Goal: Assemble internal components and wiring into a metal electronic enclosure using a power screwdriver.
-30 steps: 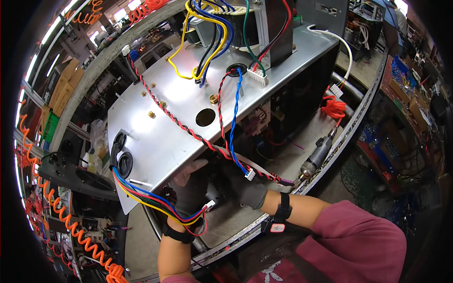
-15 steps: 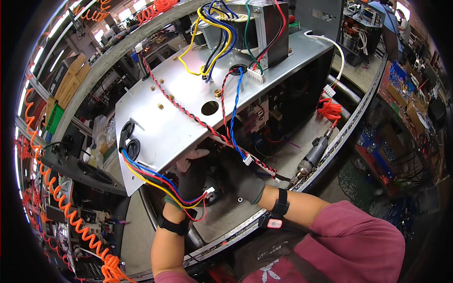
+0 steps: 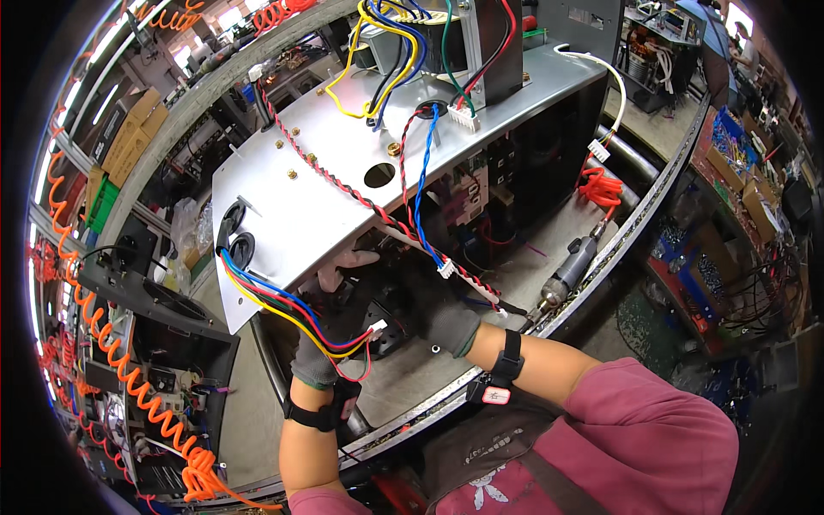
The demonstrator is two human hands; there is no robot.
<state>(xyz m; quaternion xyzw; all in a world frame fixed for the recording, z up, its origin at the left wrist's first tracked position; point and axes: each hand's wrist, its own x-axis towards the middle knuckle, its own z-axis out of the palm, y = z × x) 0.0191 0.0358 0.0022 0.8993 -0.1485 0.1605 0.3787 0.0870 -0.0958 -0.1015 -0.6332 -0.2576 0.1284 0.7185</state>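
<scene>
My grey-gloved left hand (image 3: 336,322) and grey-gloved right hand (image 3: 442,316) flank a black, slotted part (image 3: 391,336) near the flat, silvery metal plate (image 3: 287,219).

I'm seeing a silver panel (image 3: 283,227) mid-frame, crossed by a red-and-black twisted cable (image 3: 350,193). Gray gloves (image 3: 452,328) are showing at lower centre; a maroon shirt (image 3: 661,433) is colouring the lower right.

Left side: light tubes (image 3: 100,113) lit; cardboard boxes (image 3: 130,137) near green bin (image 3: 101,206). Right side: bright window (image 3: 736,15), greenish floor (image 3: 635,333).
</scene>
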